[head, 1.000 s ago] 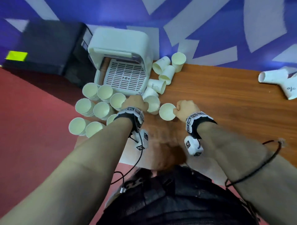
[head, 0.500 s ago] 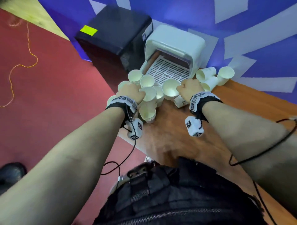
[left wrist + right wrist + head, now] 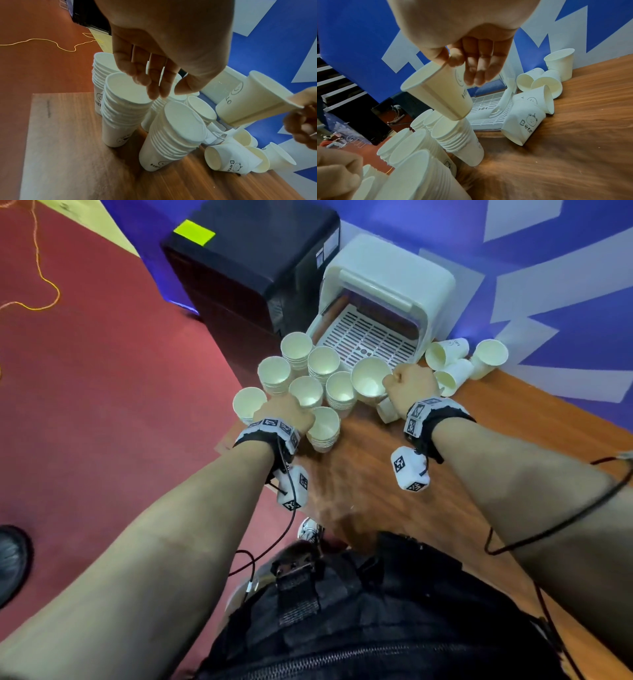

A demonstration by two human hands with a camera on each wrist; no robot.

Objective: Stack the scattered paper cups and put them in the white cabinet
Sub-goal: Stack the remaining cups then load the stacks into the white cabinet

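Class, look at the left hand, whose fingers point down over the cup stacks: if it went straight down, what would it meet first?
Most likely the open rim of the tall cup stack right beneath the left hand's fingertips; depth is hard to judge.

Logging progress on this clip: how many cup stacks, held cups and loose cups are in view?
Upright cup stacks: 7
Cup held in the right hand: 1
Loose cups on the table: 5
Total: 13; the left hand may hide more.
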